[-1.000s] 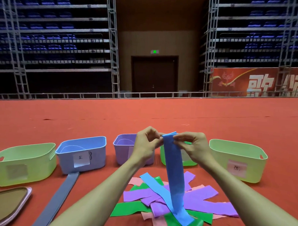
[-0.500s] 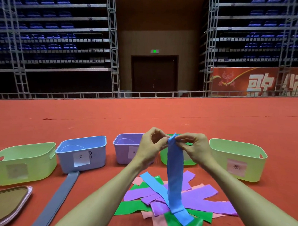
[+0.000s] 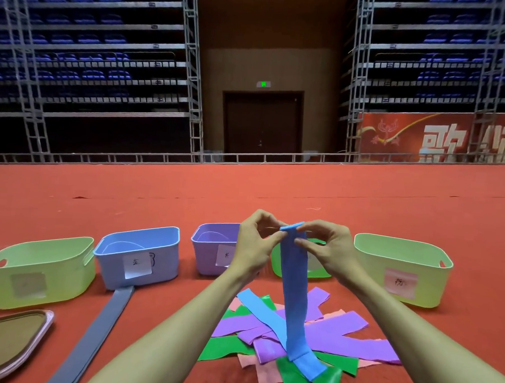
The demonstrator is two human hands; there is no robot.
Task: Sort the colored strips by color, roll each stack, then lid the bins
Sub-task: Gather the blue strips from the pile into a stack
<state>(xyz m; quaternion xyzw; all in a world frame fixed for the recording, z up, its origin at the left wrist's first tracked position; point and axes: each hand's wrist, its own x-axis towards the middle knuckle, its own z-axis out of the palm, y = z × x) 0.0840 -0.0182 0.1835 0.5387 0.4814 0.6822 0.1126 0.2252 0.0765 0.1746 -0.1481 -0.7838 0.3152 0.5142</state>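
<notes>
While your left hand (image 3: 254, 245) and right hand (image 3: 328, 249) are pinching the top of the blue strip (image 3: 294, 294), its tail is trailing on the mixed pile (image 3: 343, 340); you seem to be only starting sorting, with rolling and lidding waiting.

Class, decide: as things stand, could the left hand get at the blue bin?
Probably yes: the blue bin stands open, left of the purple bin; the left hand, though, pinches the blue strip.
</notes>
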